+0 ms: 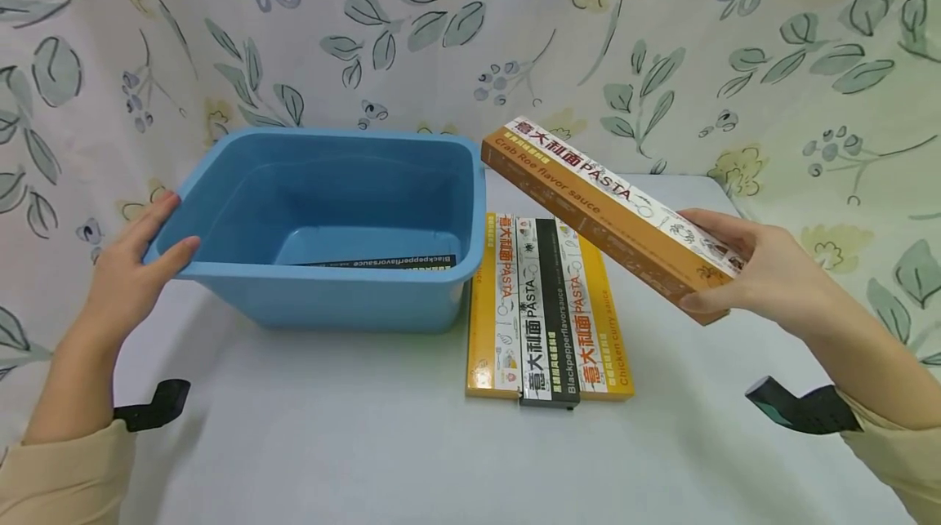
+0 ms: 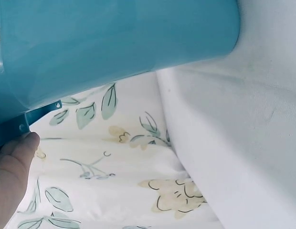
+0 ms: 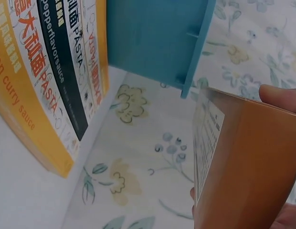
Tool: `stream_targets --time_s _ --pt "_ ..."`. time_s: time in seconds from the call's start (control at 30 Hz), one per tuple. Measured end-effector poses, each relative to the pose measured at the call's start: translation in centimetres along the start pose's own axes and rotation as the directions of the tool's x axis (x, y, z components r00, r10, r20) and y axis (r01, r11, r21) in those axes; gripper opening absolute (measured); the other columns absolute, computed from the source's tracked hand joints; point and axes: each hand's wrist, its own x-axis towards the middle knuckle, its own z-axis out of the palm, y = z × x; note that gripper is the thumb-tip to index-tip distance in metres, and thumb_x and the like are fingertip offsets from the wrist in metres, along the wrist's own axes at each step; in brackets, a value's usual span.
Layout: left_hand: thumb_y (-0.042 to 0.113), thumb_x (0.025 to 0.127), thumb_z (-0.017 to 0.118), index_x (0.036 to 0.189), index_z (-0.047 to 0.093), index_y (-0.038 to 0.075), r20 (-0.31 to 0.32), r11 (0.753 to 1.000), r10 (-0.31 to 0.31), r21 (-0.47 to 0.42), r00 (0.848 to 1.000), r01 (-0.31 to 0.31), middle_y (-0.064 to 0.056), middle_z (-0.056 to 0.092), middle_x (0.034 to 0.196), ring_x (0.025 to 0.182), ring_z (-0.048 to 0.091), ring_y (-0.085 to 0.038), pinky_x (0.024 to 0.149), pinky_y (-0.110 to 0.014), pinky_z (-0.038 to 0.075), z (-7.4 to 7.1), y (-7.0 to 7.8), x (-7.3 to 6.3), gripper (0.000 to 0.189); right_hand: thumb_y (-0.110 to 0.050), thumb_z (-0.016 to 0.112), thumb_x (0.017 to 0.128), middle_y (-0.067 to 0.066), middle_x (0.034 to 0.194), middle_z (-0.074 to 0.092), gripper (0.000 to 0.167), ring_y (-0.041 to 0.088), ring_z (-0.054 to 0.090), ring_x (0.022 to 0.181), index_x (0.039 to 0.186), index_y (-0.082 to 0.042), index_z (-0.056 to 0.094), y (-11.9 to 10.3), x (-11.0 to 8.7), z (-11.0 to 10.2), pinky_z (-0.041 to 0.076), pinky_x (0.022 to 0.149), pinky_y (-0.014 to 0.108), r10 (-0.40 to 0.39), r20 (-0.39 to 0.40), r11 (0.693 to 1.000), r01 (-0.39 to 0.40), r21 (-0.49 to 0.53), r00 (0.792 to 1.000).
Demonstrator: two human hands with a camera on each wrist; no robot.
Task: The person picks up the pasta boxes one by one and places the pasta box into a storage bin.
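Note:
My left hand [image 1: 136, 264] grips the rim of a blue plastic tub [image 1: 331, 304] at its front left corner. My right hand [image 1: 768, 272] holds an orange-brown box of crab roe pasta [image 1: 599, 219] by its near right end. The box is tilted in the air, its far end beside the tub's right rim. Under it on the table lie a yellow pasta box [image 1: 483, 337], a black pepper pasta box [image 1: 559, 304] and a yellow chicken curry pasta box [image 1: 610, 329], side by side. A black pasta box [image 1: 419, 262] shows partly inside the tub; the front wall hides the rest.
The white table [image 1: 353, 435] runs under everything. Behind it and at the sides hangs a floral cloth [image 1: 441, 68], close to the tub's back and left. Dark bands [image 1: 804, 411] circle both wrists.

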Motion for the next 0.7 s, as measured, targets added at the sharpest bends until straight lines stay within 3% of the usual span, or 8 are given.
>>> stream_targets --time_s 0.27,0.47,0.7 --pt "0.032 0.099 0.046 0.157 0.012 0.016 0.004 1.000 -0.004 -0.008 1.000 0.004 -0.012 0.006 0.162 0.143 0.003 -0.050 0.097 -0.080 0.006 0.0 -0.1 0.1 0.070 -0.005 0.083 0.071 0.019 0.136 0.048 0.093 0.030 0.041 0.108 0.151 -0.011 0.036 -1.6 0.3 -0.3 0.049 0.070 0.028 -0.066 0.021 0.998 0.066 0.018 0.998" --pt "0.032 0.099 0.046 0.157 0.012 0.015 -0.002 1.000 -0.010 -0.015 1.000 0.010 -0.010 0.006 0.162 0.143 0.002 -0.049 0.097 -0.080 0.006 0.0 0.0 0.0 0.070 -0.007 0.084 0.071 0.020 0.136 0.047 0.095 0.034 0.043 0.110 0.152 -0.015 0.035 -3.5 0.8 -0.3 0.053 0.068 0.032 -0.062 0.069 0.998 0.060 0.025 0.996" --pt "0.033 0.099 0.046 0.157 0.012 0.017 0.003 1.000 -0.016 -0.008 1.000 0.016 -0.009 0.005 0.162 0.143 0.002 -0.049 0.098 -0.080 0.005 0.0 0.1 0.0 0.070 -0.010 0.087 0.067 0.015 0.134 0.051 0.095 0.031 0.047 0.106 0.149 -0.018 0.040 -5.3 1.5 0.0 0.048 0.074 0.035 -0.081 0.079 0.996 0.083 -0.020 0.994"
